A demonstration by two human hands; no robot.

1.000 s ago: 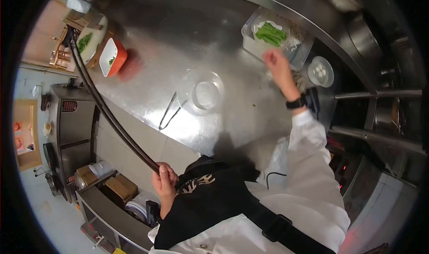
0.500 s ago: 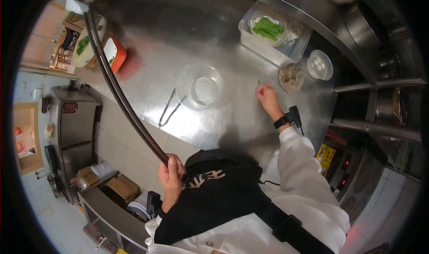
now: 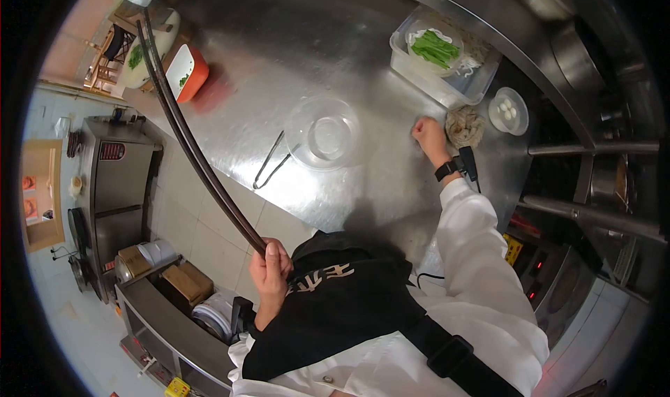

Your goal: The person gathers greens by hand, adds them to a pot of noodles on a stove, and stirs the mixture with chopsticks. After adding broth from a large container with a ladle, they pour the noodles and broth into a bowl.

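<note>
Two long dark chopsticks (image 3: pixel 190 142) are held at their lower end by my left hand (image 3: pixel 270 273), near the black apron, and they slant up to the left. My right hand (image 3: pixel 429 137) is closed, with curled fingers over the steel table; whatever it may hold is hidden. Just right of it lies a tan cloth (image 3: pixel 465 126). A clear round bowl (image 3: pixel 326 137) sits on the table between my hands, with black-handled tongs (image 3: pixel 271 161) at its left.
A clear plastic box (image 3: pixel 436 83) with green leaves (image 3: pixel 434 48) stands at the upper right, beside a small bowl (image 3: pixel 515 121) of white eggs. An orange-sided container (image 3: pixel 195 77) is at the upper left. Steel rails (image 3: pixel 593 149) edge the right side.
My right hand has moved slightly, and the small green piece seen beside its fingertips is no longer visible. The whole view has shifted a little. My left hand still grips the chopsticks.
</note>
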